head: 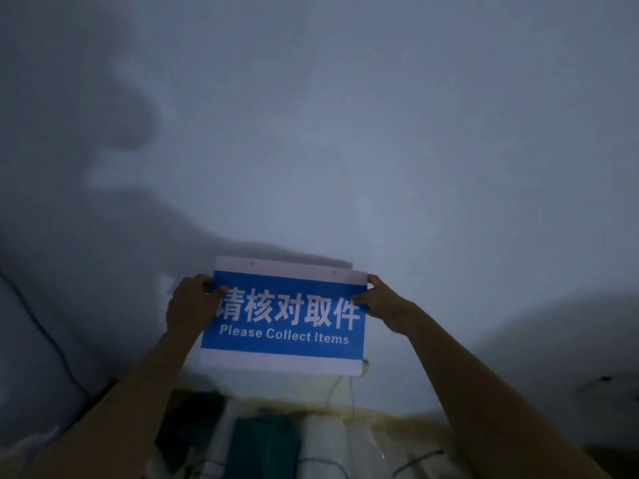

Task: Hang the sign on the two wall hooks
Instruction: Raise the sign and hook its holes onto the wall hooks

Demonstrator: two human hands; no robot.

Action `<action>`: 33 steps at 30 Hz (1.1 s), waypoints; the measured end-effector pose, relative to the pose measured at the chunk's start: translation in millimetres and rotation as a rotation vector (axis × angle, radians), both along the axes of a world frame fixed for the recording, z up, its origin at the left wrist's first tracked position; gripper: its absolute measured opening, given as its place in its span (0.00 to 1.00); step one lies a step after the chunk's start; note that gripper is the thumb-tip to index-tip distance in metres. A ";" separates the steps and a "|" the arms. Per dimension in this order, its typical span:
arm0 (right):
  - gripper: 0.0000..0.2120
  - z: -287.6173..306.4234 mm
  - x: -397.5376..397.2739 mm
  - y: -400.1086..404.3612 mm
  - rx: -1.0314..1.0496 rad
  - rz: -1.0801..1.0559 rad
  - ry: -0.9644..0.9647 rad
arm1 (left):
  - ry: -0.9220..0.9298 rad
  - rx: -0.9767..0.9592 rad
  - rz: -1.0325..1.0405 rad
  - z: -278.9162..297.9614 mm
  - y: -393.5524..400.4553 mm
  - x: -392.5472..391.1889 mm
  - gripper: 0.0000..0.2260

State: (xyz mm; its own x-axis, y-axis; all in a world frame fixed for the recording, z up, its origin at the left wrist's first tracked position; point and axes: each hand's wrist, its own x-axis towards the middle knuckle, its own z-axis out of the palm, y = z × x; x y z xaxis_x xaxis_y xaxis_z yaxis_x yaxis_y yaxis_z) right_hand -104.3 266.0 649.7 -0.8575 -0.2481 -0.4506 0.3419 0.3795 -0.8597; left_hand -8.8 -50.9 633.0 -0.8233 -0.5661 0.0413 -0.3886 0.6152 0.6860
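— Report the grip.
— My left hand clamps the sign's left edge, my right hand its right edge; thumbs lie over the blue face, fingers behind.
— Position of the sign?
— Held up against the wall, slightly tilted, two small holes along its top strip. I cannot make out any hooks.
— Surroundings?
— Pale bare wall, dim light, my shadow at left, a dark cable beside it, clutter below.
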 end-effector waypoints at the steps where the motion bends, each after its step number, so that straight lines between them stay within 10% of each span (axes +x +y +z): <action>1: 0.27 34.3 -3.2 1.9 -0.009 0.023 0.020 | 0.026 -0.015 -0.008 33.4 0.5 -1.8 0.18; 17: 0.13 463.7 0.6 36.7 -0.158 -0.001 0.549 | 0.448 -0.093 -0.176 477.0 12.7 -25.0 0.17; 33: 0.13 566.1 -44.2 59.0 0.081 -0.343 0.951 | 0.450 -0.059 -0.313 586.8 61.7 -100.7 0.17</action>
